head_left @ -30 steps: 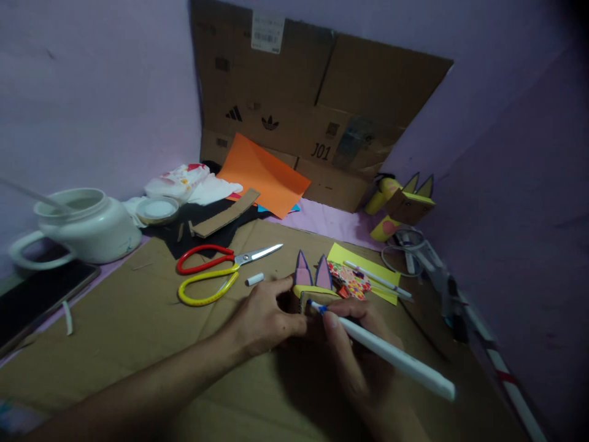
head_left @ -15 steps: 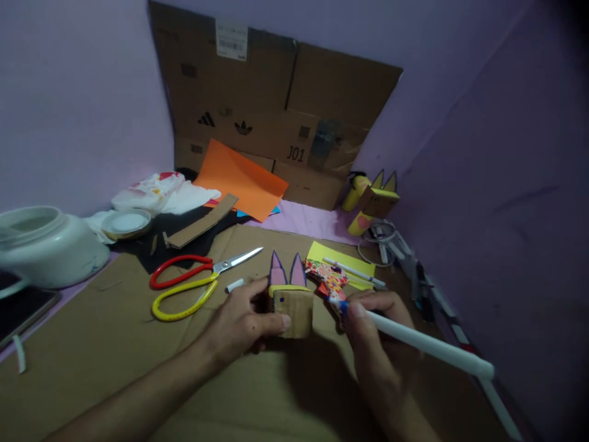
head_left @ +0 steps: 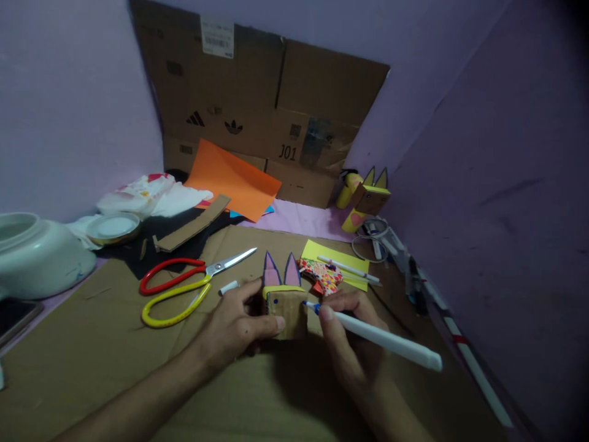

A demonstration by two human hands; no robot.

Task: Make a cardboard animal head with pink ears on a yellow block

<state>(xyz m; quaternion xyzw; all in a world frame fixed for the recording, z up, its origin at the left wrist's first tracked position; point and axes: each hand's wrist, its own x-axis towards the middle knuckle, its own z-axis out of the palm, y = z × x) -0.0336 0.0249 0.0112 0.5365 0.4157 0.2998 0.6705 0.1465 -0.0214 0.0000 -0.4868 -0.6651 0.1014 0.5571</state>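
My left hand [head_left: 248, 322] grips a small cardboard animal head [head_left: 289, 316] by its left side, thumb across the front. The head has a yellow top edge, two pointed pink ears outlined in dark blue, and one dark blue dot at its upper left. Pinched in my right hand [head_left: 352, 331] is a white felt-tip marker [head_left: 389, 342] with a blue tip. That tip is at the upper right of the cardboard face; whether it touches cannot be told. A white marker cap [head_left: 229, 287] lies just beyond my left hand. Behind my right hand rests a flower-patterned piece [head_left: 324, 274].
Red-and-yellow-handled scissors [head_left: 184, 285] lie left of my hands. Yellow paper [head_left: 315, 248] with a white pen [head_left: 348, 269] is beyond. Further back are a cardboard strip [head_left: 196, 224], orange paper [head_left: 232, 181] and a finished-looking cardboard animal [head_left: 368, 199]. A white teapot [head_left: 43, 252] stands left.
My right hand has brought the marker left, so its blue tip is now at the face's right side. The left hand still holds the head. The whole view has shifted slightly.
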